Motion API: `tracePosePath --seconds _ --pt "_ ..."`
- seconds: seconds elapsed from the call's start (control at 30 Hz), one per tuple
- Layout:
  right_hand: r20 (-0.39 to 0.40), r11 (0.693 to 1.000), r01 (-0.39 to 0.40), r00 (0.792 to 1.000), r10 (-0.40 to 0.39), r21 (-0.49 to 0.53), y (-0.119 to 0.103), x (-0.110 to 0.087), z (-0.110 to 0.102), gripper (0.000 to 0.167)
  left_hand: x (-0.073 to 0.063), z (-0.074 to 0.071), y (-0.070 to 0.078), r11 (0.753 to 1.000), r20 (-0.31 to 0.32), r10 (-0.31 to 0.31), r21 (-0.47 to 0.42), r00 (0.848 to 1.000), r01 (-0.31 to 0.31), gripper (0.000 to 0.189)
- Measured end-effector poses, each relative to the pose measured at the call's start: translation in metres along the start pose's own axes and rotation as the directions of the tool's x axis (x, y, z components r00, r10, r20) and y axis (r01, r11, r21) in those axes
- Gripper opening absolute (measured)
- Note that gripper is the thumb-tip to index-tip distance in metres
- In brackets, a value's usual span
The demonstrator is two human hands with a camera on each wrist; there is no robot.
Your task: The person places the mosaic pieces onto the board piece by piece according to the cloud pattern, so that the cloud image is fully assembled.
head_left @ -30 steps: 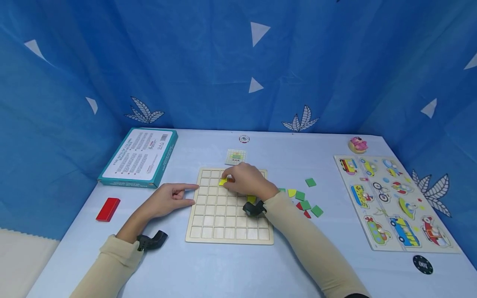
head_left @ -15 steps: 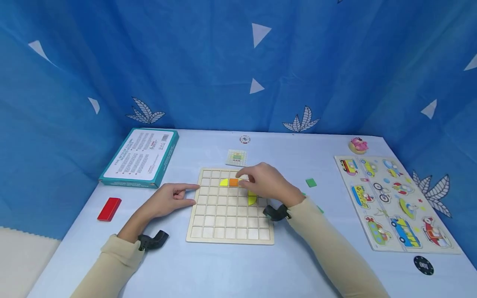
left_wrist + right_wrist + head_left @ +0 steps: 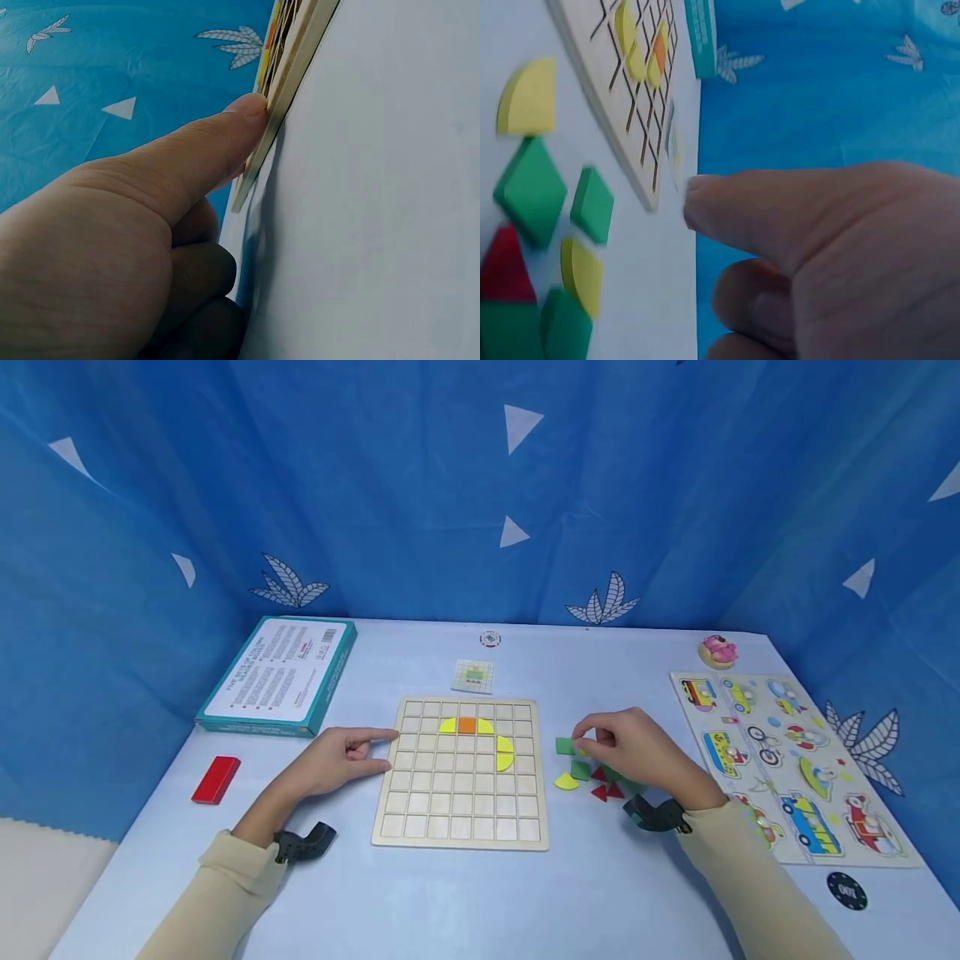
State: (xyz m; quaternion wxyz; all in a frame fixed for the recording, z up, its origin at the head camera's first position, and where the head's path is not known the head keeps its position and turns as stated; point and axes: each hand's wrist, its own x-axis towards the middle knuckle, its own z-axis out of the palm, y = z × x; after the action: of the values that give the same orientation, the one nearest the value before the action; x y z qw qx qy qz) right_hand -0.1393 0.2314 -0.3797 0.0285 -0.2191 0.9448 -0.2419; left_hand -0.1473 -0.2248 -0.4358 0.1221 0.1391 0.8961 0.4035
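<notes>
My left hand (image 3: 335, 762) rests against the left edge of the wooden grid board (image 3: 386, 841), thumb and index finger extended and touching it. Set in the board are an orange square (image 3: 467, 726), a yellow quarter-circle (image 3: 447, 725) to its left, another (image 3: 486, 726) to its right, and two more forming a yellow half-circle (image 3: 505, 754). To the right of the board, my right hand (image 3: 637, 747) is over loose pieces, thumb and index finger apart with nothing visible between them. Under it lie green squares (image 3: 581, 770), red triangles (image 3: 599, 793) and yellow quarter-circles (image 3: 566, 782), some partly hidden.
A small pattern card (image 3: 473, 677) lies behind the board. At the left are a teal box (image 3: 281, 672) and a red block (image 3: 216, 780). On the right lie a vehicle puzzle board (image 3: 765, 827), a pink figurine (image 3: 720, 651) and a black chip (image 3: 847, 891).
My right hand has moved right, from the board to the loose pieces. The yellow quarter-circle beside the orange square is now uncovered. The left hand has stayed at the board's edge.
</notes>
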Motion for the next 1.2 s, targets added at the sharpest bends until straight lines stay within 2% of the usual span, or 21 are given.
tracePosePath --seconds 0.23,0.33,0.57,0.83,1.0,1.2 --pt "0.027 1.0 0.005 1.0 -0.004 -0.005 0.008 -0.004 -0.006 0.017 -0.001 0.0 0.002 1.0 0.002 0.008 -0.014 1.0 -0.008 0.048" --pt "0.02 0.999 -0.018 1.0 0.019 -0.031 0.009 -0.004 -0.007 0.02 -0.001 0.001 0.003 1.0 -0.001 0.009 -0.018 1.0 -0.009 0.048" --pt "0.033 0.983 -0.112 0.992 0.118 -0.146 0.015 -0.002 -0.004 0.027 -0.003 0.002 0.002 1.0 0.005 0.002 -0.017 1.0 -0.002 0.049" --pt "0.024 0.941 -0.167 0.983 0.182 -0.296 0.007 0.001 0.004 0.032 -0.002 0.001 0.002 1.0 -0.002 0.008 -0.019 1.0 -0.008 0.049" --pt "0.006 0.927 -0.146 0.987 0.158 -0.346 0.004 0.001 0.009 0.035 -0.001 0.0 0.003 1.0 0.004 0.012 -0.017 1.0 -0.012 0.049" --pt "-0.015 0.93 -0.142 0.989 0.146 -0.338 0.003 0.002 0.012 0.03 -0.001 0.0 0.001 1.0 0.003 0.007 -0.017 1.0 -0.007 0.049"
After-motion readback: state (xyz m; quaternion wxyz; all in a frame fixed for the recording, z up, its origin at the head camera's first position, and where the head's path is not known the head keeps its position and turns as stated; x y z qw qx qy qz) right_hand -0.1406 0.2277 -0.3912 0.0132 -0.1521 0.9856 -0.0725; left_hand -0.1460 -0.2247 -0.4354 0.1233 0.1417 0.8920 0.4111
